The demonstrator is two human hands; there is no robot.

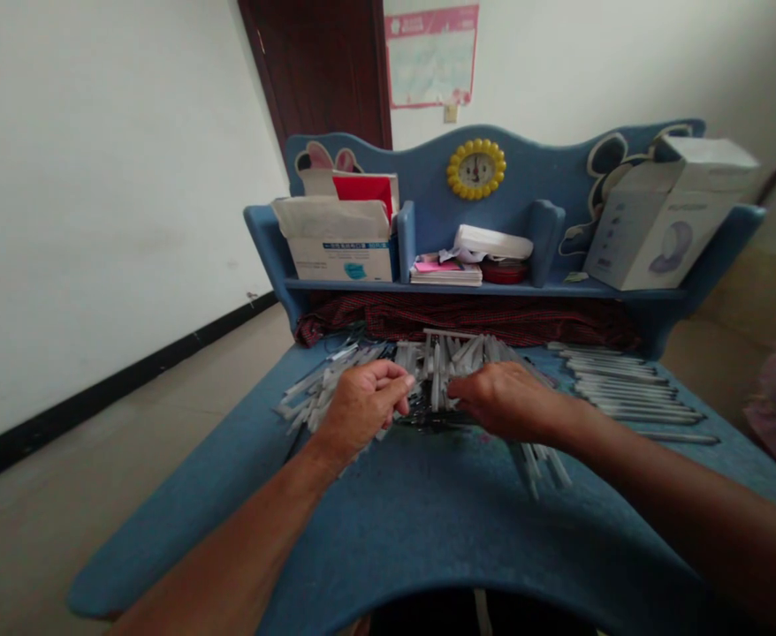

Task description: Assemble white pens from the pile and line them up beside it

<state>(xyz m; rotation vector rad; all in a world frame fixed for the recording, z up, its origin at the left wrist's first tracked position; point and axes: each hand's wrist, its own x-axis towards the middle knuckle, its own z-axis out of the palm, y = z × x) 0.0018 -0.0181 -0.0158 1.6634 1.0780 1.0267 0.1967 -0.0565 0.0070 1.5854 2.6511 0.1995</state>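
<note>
i see left hand (pixel 363 408) curled shut at the pen pile (pixel 442 358), centre of desk (pixel 428 530); right hand (pixel 508 404) rests on it, grip unclear. step, i judge: picking pens. next move needs one pen isolated.

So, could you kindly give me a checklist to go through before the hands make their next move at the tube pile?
1. Both hands in view: ok; left hand and right hand are at the pile of white tubes.
2. Left hand's grip: cannot tell; fingers curled, contents hidden.
3. Right hand's grip: cannot tell; fingertips hidden.
4. Neat row of pens apart from the pile: ok.
5. Pile contained: not ok; stray tubes poke out beneath the right wrist.
</note>
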